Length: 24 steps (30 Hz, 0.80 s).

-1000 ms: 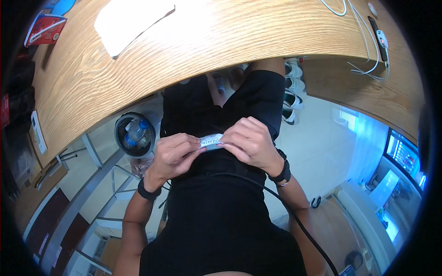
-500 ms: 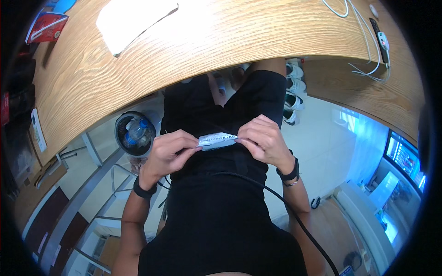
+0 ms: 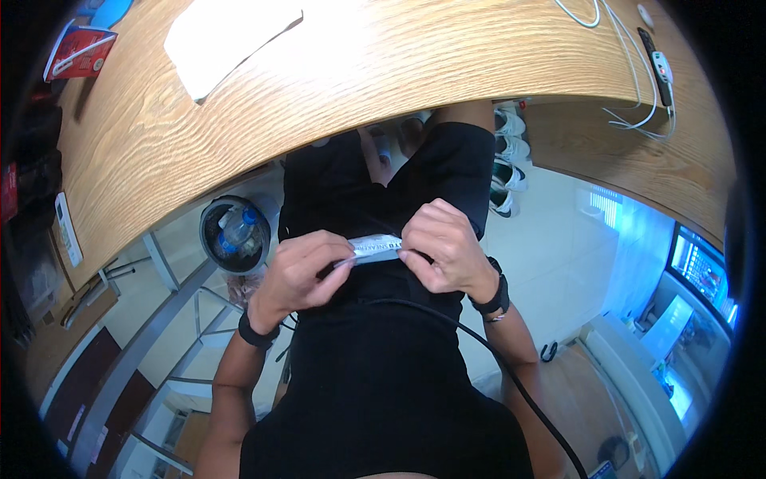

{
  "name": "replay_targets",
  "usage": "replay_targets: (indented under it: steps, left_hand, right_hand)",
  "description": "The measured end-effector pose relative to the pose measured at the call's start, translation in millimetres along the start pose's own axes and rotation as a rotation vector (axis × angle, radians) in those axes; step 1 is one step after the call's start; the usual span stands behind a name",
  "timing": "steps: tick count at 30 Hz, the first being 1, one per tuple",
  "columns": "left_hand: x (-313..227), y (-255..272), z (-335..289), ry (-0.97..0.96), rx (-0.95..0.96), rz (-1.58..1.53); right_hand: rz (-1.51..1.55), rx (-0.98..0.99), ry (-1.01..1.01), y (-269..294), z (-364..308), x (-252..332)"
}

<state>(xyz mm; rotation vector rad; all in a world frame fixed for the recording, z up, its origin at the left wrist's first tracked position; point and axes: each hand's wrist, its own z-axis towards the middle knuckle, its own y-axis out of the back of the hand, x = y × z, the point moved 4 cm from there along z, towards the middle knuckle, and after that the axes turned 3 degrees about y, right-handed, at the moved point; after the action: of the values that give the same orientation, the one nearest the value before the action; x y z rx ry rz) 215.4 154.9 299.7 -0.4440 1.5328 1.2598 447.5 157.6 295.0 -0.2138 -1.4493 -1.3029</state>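
OK, packet [image 3: 375, 247] is mid-view, over the lap, just off the shirt [image 3: 375, 383] front; clock below is centred on it. Small silvery-white strip, printed, lying crosswise, right end a touch higher. Can't tell if it touches the shorts [image 3: 447, 168].

Left hand [image 3: 302, 270] at 9 o'clock, fingers and thumb pinching the near end. Right hand [image 3: 445, 249] at 3 o'clock, fingers curled over the other end, thumb up against it, also a pinch. Dark band on each wrist.

Tabletop [image 3: 383, 84] spans 12 o'clock, wood grain, bright glare. White paper [image 3: 227, 44] on it at 11 o'clock; red box [image 3: 88, 49] at 10 o'clock, near the rim of view. White cables [image 3: 630, 64] at 2 o'clock, far out.

Below tabletop level: bin [image 3: 208, 231] at 9 o'clock, bottle [image 3: 236, 228] inside; white shoes [image 3: 511, 150] in a row at 2 o'clock. Screen [image 3: 692, 259] at 3 o'clock, far edge. Black cord [image 3: 479, 339] runs across the shirt toward 5 o'clock. Metal frame [image 3: 162, 262] at 8 to 9 o'clock.
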Motion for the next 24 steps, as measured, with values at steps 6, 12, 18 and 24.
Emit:
replay_targets:
  steps: [6, 12, 18, 24]
  left_hand:
    - [-10.5, -10.1, 7.7, -0.123, 0.047, 0.042]
    - [-6.6, -15.5, 3.2, -0.158, 0.021, 0.099]
    - [-1.7, -11.4, 3.1, -0.112, 0.045, 0.101]
    - [-5.2, -18.0, 10.6, -0.046, 0.052, 0.099]
  right_hand:
    - [0.055, -0.01, 0.066, -22.2, 12.3, 12.9]
    - [-0.052, 0.041, 0.103, -22.0, 13.2, 11.0]
    - [-0.069, -0.029, 0.03, -4.6, 4.6, 5.5]
    - [-0.095, -0.031, 0.052, -11.1, -0.9, 2.9]
